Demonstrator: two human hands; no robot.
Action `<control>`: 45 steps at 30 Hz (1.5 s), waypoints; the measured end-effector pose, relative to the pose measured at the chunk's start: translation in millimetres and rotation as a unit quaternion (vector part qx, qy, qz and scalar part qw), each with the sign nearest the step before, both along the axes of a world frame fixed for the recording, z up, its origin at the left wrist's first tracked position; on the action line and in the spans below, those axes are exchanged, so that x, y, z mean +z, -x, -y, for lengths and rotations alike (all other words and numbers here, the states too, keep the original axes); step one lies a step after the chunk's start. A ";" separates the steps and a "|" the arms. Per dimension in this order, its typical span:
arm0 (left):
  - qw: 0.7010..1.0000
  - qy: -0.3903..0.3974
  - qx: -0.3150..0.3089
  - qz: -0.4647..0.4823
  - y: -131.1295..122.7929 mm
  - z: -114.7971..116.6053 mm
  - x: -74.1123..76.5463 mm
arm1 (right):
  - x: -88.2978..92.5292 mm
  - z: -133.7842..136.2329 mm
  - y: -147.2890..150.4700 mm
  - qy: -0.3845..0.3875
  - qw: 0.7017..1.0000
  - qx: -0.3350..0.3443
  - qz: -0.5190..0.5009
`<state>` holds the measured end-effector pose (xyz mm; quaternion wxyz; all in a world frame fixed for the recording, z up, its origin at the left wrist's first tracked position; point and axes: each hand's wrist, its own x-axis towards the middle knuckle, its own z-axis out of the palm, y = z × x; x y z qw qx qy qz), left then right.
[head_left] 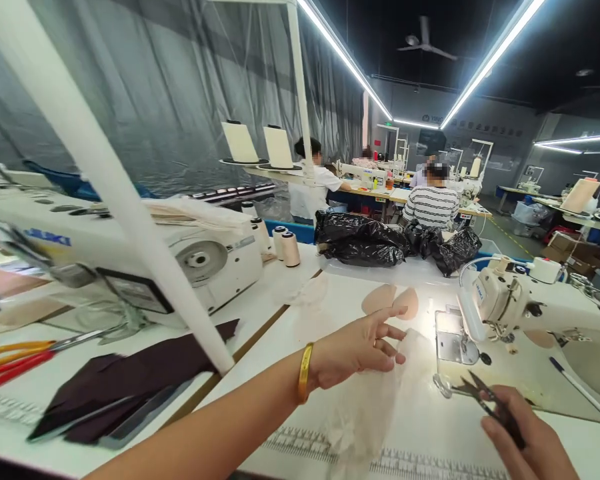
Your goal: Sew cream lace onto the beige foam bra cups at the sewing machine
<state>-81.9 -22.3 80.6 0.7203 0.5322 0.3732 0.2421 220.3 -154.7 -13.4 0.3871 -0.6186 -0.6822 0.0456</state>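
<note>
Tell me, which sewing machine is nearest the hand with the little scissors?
The sewing machine on the right, just beyond the right hand and its thread snips; the other machine sits far left.

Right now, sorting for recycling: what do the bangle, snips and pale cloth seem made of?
Bangle: glossy yellow metal, gold-like. Snips in right hand: dark matte metal, thin pointed blades. Pale cloth by left hand: thin, semi-sheer, wrinkled fabric, probably.

Blue lettering reads JUKI on the side of the near-left sewing machine point(200, 263); a small blue label on the head of the near-right sewing machine point(520, 300) appears to read the same. On the far wall point(485, 127), a pale sign begins YN; the rest is too faint; the printed scale point(300, 443) along the near table edge has unreadable figures.
</note>
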 end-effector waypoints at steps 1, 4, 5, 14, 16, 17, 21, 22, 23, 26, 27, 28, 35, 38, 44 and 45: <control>1.000 -0.002 -0.007 0.005 -3.5 1.2 -1.8 | 7.4 -2.5 16.8 -0.023 0.998 0.046 0.040; 0.999 0.002 -0.023 0.023 -10.4 4.0 -4.3 | 22.7 -15.4 54.0 -0.114 0.980 0.073 0.146; 0.999 0.004 -0.026 0.029 -11.4 4.8 -4.6 | 24.2 -20.2 62.0 -0.146 0.972 0.057 0.174; 0.998 -0.001 -0.055 0.029 -17.1 9.2 -11.8 | 22.1 -35.2 91.7 -0.182 0.945 -0.005 0.271; 0.996 -0.033 -0.080 -0.014 -5.7 3.7 -6.1 | 21.7 -30.2 80.9 -0.146 0.961 0.004 0.236; 0.992 -0.073 -0.083 -0.055 4.4 -1.0 -1.1 | 19.9 -26.6 70.5 -0.123 0.969 0.007 0.214; 0.851 -0.417 0.133 -0.291 56.9 -25.7 22.8 | 0.4 -9.1 3.7 -0.035 0.978 -0.043 0.199; 0.793 -0.478 0.189 -0.327 66.4 -30.0 26.0 | -6.3 -5.3 -15.1 0.000 0.973 -0.087 0.215; 0.752 -0.515 0.216 -0.351 72.1 -32.5 26.9 | -12.8 -2.1 -33.2 0.038 0.964 -0.124 0.231; 0.733 -0.544 0.159 -0.376 64.7 -29.9 15.2 | -28.3 2.1 -78.4 0.105 0.938 -0.187 0.273; 0.733 -0.550 0.121 -0.381 56.1 -27.7 7.8 | -31.7 1.8 -89.8 0.097 0.933 -0.190 0.291; 0.720 -0.564 0.077 -0.396 46.1 -26.2 -0.4 | -34.1 0.7 -99.1 0.075 0.929 -0.186 0.311; 0.623 -0.604 -0.113 -0.484 -11.5 -50.5 -28.2 | -36.4 -8.9 -83.2 -0.102 0.949 -0.095 0.283; 0.635 -0.610 -0.124 -0.457 -28.1 -61.7 -19.2 | -30.4 -8.7 -40.5 -0.084 0.985 -0.003 0.148; 0.706 -0.594 -0.024 -0.384 -46.3 -33.0 13.7 | -7.5 -13.0 43.8 0.087 0.976 0.044 -0.195; 0.737 -0.577 0.003 -0.351 -46.2 -22.7 16.9 | -2.4 -16.2 53.7 0.093 0.963 0.031 -0.252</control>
